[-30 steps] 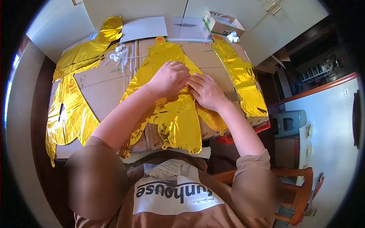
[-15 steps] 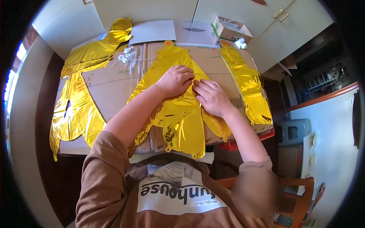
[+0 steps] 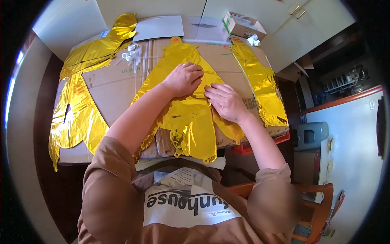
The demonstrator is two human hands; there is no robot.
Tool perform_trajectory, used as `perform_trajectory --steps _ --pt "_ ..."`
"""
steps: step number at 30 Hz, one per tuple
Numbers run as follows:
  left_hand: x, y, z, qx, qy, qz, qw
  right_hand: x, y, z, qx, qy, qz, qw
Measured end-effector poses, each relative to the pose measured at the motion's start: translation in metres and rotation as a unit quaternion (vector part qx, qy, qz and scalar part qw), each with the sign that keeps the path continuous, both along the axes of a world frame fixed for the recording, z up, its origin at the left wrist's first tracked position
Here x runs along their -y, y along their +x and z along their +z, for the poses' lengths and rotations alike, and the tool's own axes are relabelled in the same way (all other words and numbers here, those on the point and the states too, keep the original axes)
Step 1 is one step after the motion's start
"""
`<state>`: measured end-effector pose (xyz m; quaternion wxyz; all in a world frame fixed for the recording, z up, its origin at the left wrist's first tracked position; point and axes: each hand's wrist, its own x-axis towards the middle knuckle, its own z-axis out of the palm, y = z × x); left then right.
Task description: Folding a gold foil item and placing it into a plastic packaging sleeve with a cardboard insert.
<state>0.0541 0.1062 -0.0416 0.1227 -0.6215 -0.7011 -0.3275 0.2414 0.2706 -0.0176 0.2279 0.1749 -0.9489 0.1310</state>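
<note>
A flat gold foil balloon [image 3: 183, 107] lies across the cardboard in front of me, uninflated, with a tab at its top and lobes at its lower edge. My left hand [image 3: 185, 80] rests on its middle with the fingers curled down onto the foil; the fingertips are partly hidden. Just to the right, my right hand [image 3: 225, 102] lies on the same balloon, its fingers stretched out and close together. The fingertips of the two hands are near each other. More gold foil [image 3: 81, 110] is spread on the left, and a narrower gold foil balloon [image 3: 260, 87] on the right.
Flattened cardboard [image 3: 107, 87] covers the table. Clear straws and white pieces [image 3: 132, 53] lie behind my left hand. At the back are a white sheet [image 3: 158, 28], a small open carton [image 3: 243, 26] and a crumpled white piece [image 3: 254, 40]. A wooden chair [image 3: 323, 191] stands at lower right.
The whole view has shifted slightly, so the table appears a little higher and further left. Both hands stay at about the same spot on the balloon.
</note>
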Motion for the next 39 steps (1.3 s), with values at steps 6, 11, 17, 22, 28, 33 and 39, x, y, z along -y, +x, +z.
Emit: perform_trajectory --steps 6,11,17,22,28,33,39 --pt "0.001 0.000 0.002 0.004 -0.004 -0.003 1.000 0.000 0.008 0.002 0.009 -0.031 0.002 0.999" --pt "0.004 -0.003 0.002 0.001 0.021 0.007 1.000 -0.002 0.006 0.000 0.006 -0.012 0.009 1.000" --pt "0.015 0.017 0.028 -0.072 0.055 -0.060 0.994 -0.003 0.010 -0.002 0.005 0.016 0.005 1.000" --pt "0.023 0.031 0.019 -0.009 -0.021 -0.124 0.992 -0.003 0.012 0.000 0.006 0.032 0.015 0.999" --pt "0.027 0.036 0.013 0.039 -0.018 -0.108 0.993 0.003 0.027 0.014 0.018 0.060 -0.009 0.998" --pt "0.028 0.039 0.014 0.058 -0.039 -0.099 0.993 0.010 0.045 0.013 0.072 -0.104 -0.034 0.991" --pt "0.025 0.037 0.010 0.038 0.012 -0.114 0.993 0.036 0.057 0.026 0.011 -0.011 -0.006 1.000"
